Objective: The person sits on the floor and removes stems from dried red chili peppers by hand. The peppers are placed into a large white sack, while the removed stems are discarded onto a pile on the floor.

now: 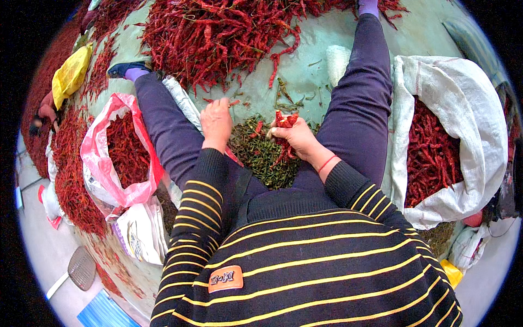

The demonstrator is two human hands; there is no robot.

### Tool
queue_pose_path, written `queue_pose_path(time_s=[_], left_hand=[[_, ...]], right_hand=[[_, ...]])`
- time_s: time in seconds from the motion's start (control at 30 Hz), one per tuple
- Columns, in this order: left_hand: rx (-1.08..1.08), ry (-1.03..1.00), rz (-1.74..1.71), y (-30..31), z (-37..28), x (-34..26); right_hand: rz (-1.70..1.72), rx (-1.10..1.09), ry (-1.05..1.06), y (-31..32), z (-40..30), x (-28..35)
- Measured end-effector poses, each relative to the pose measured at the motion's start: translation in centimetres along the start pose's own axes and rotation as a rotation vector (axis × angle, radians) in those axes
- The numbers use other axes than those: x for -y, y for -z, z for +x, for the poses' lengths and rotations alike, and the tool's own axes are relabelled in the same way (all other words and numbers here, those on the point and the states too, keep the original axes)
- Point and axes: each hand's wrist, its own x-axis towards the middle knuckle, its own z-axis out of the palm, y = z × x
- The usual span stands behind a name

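Note:
My right hand (300,139) is closed around a small bunch of dried red chilli peppers (286,119); their cut-looking pale ends poke up past the thumb. To its left, my left hand (216,122) has its fingers curled, back of the hand up; what lies under them is hidden. A red chilli (233,157) shows just below its wrist, and small red pieces lie by its fingertips. Between my thighs is a heap of green-brown chilli stems (265,157). Beyond my hands rises a large pile of dried red chillies (216,41) on the floor.
A pink-rimmed plastic bag (155,180) of chillies stands by my left leg. On the right sits a white woven sack (482,122), also holding chillies. More chillies (73,175) cover the floor at left, near another person's arm (48,107) and a yellow bag (71,73).

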Motion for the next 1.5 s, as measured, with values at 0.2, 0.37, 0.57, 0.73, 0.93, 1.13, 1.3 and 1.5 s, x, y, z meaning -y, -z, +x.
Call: queue_pose_path(time_s=[0.2, 0.37, 0.57, 0.73, 0.93, 1.13, 1.3, 1.5], left_hand=[[0.187, -0.014, 0.126, -1.8, 0.3, 2.3], [0.224, 0.078, -0.027, 0.4, -0.7, 1.2], [0.442, 0.43, -0.587, 5.4, -2.4, -4.8], [0.443, 0.433, -0.723, 5.1, -4.2, -7.0], [0.434, 0.452, -0.795, 5.1, -4.7, -7.4], [0.34, 0.357, -0.664, 4.5, -5.4, -7.8], [0.366, 0.484, -0.569, 3.6, -5.1, -5.4], [0.533, 0.622, -1.291, 4.2, -4.3, -6.0]], right_hand=[[-0.281, -0.144, 0.049, 0.1, 0.8, -1.3], [-0.276, -0.217, 0.136, 0.5, 1.0, -1.0], [-0.126, -0.153, 0.262, -0.4, 0.2, 0.1], [-0.027, -0.25, 0.213, 0.2, 0.5, -0.2], [-0.015, -0.294, 0.234, -0.2, 0.0, 0.4], [0.104, -0.132, 0.056, -0.5, -0.6, 1.4], [0.092, 0.034, -0.006, -0.6, -1.0, 2.0], [-0.073, -0.077, 0.161, -0.4, -0.6, 1.2]])
